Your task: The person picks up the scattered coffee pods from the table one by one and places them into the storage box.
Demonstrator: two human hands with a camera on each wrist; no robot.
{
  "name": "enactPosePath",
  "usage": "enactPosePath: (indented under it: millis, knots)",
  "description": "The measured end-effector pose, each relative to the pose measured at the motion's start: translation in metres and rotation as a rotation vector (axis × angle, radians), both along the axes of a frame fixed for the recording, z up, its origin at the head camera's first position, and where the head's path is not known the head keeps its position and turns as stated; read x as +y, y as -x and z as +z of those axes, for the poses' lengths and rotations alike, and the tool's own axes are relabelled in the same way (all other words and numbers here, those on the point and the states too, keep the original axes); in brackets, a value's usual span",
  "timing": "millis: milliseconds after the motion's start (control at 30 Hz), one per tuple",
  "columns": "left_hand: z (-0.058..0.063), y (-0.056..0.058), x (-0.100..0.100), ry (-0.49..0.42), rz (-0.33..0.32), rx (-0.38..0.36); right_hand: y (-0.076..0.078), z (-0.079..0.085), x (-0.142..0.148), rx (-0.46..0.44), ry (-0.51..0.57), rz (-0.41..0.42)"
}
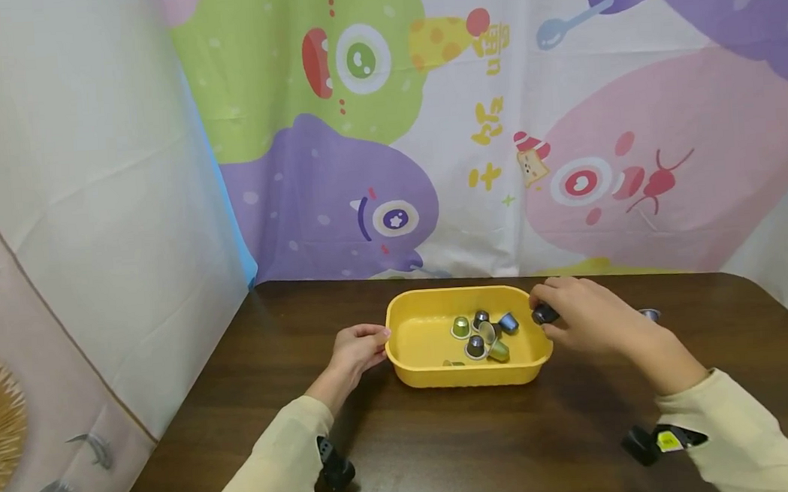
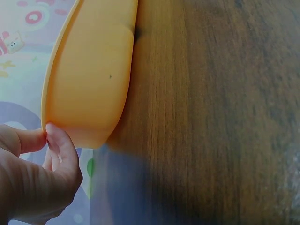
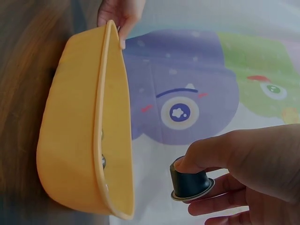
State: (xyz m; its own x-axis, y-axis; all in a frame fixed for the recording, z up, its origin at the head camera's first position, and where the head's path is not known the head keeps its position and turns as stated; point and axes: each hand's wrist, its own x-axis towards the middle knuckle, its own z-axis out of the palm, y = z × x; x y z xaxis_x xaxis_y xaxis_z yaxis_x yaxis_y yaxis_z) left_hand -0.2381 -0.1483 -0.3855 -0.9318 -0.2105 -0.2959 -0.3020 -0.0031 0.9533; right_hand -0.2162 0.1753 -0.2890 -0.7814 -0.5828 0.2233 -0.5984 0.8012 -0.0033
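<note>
My left hand [image 1: 356, 352] pinches the left rim of a yellow plastic basin [image 1: 470, 377] between thumb and fingers. Several coffee capsules lie inside it, among them a green capsule [image 1: 461, 327], a blue capsule [image 1: 509, 323] and a black capsule [image 1: 475, 347]. Over the basin's right end, my right hand [image 1: 584, 311] holds a dark coffee capsule [image 3: 190, 183] between thumb and fingers. In the right wrist view that capsule's flat rim points down, beside the basin's open side. The basin's interior is hidden in the left wrist view.
Another capsule [image 1: 650, 314] rests on the dark wood table [image 1: 447, 446], partly hidden behind the right wrist. A printed cartoon curtain [image 1: 474, 233] hangs along the table's back edge, and a pale cloth [image 1: 112, 180] hangs at the left.
</note>
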Motion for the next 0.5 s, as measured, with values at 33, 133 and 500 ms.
enactPosePath:
  millis: [33, 133, 500]
  knots:
    - [0.0, 0.0, 0.0, 0.001, -0.001, 0.0, 0.0, 0.0, -0.002, -0.011, -0.004, -0.006]
    - [-0.001, -0.001, 0.001, -0.001, -0.004, -0.001, 0.003, 0.001, -0.005, -0.038, -0.013, -0.018]
    - [0.001, -0.002, 0.001, 0.004, -0.001, 0.007, 0.013, 0.006, -0.016, -0.041, -0.06, 0.026]
